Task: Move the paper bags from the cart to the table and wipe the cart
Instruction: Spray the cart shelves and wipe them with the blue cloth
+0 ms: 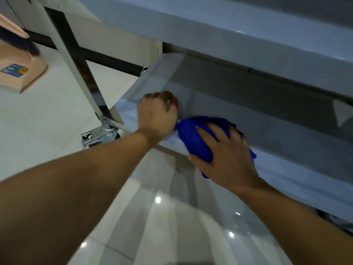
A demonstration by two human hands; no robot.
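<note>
Pressing crumpled blue cloth [193, 138] onto glossy cart shelf [286, 169].

Both arms reach fwd; left grip [157, 111] curled knuckles-up, right grip [225, 152] spread flat, palm down.

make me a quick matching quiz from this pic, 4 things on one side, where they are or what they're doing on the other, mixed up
Things:
1. cloth
2. left hand
3. dustpan
4. caster

Descriptions:
A. on the floor, far left
B. blue, under the right hand
C. under the cart's corner post
D. fingers curled on the lower shelf edge

Pairs: 1-B, 2-D, 3-A, 4-C
</note>
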